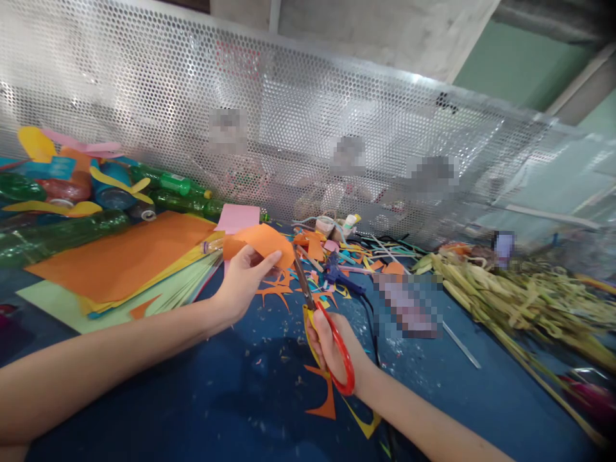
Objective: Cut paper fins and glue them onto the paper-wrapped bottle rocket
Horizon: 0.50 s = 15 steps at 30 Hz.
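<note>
My left hand [240, 282] pinches a piece of orange paper [267, 244] between thumb and fingers, held above the blue table. Red-handled scissors [339, 346] are in my right hand [337, 343], with the fingers wrapped round the handles. The blades point up and away, and their tips are beside the right edge of the orange paper; whether they touch it I cannot tell. Below my right hand lies an orange paper scrap [328, 401], with a yellow scrap [363, 420] near it.
Coloured sheets [120, 256] lie at the left, with green bottles [178, 186] behind. A blue glue gun [339, 276] and many paper scraps are in the middle. Dried husks [505, 295] spread at the right. A perforated metal screen [308, 122] stands behind.
</note>
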Available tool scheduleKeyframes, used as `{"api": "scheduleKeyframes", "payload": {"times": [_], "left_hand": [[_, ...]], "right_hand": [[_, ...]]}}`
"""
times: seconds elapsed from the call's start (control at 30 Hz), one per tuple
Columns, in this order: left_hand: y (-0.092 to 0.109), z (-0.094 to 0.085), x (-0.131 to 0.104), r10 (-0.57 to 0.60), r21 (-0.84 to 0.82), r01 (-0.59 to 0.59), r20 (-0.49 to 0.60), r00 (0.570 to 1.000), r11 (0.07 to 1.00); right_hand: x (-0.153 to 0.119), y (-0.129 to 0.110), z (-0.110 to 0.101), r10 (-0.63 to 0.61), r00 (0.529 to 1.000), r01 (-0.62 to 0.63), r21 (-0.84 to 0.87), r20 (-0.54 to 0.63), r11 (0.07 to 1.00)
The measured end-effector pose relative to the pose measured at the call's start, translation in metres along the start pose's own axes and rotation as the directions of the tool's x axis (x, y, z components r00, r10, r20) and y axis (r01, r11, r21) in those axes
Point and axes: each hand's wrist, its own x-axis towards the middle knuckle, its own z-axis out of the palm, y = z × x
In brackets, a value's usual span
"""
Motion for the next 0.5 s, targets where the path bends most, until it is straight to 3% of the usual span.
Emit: {"api": "scheduleKeyframes", "payload": {"times": [0.2, 0.5], "left_hand": [[0.002, -0.002, 0.004, 0.085, 0.047, -0.085, 0.010, 0.996, 0.995], [0.002, -0.007, 0.011, 0.101, 0.083, -0.102, 0.012, 0.995, 0.991]], "right_hand": [[0.002, -0.002, -0.003, -0.006, 1.000, 0.006, 0.012, 0.001, 1.000], [0.001, -0.011, -0.003, 0.029, 1.000, -0.029, 0.032, 0.008, 0.999]]}}
